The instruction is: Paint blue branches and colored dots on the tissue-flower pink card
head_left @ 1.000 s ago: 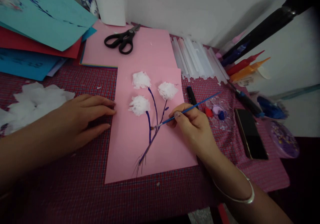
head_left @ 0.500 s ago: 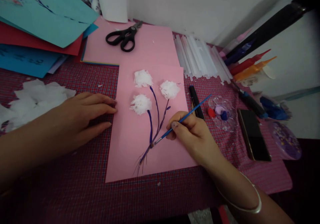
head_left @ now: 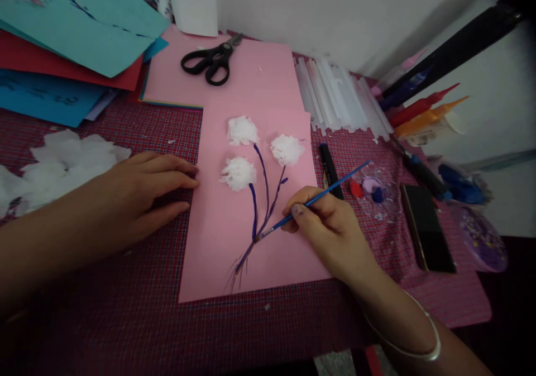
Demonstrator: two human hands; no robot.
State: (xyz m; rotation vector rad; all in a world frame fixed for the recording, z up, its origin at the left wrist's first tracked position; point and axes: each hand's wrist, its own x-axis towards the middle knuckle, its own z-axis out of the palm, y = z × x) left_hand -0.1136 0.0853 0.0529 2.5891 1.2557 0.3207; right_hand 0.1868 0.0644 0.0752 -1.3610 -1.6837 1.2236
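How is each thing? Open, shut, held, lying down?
Right hand: closed on the paintbrush
Paintbrush: held slanting, tip at the stems
Left hand: open, fingertips by the pink sheet's edge
Pink sheet: flat, painted, with three white flowers
Scissors: lying down, blades look shut
Phone: face up, screen dark
Clear palette: holding red, lilac and blue paint
Black marker: lying beside the sheet
White sticks: lying bunched

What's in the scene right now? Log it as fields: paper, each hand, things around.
Paper: rectangular pink sheet bearing three white tissue-like puffs and dark blue-purple painted stems
Right hand: holds slim blue paintbrush, tip where the stems meet
Left hand: fingers at the sheet's left edge, nothing held
Right of sheet: black marker, clear scalloped plastic palette with red, lilac and blue paint, dark phone
Beyond sheet: black-handled scissors on more pink paper
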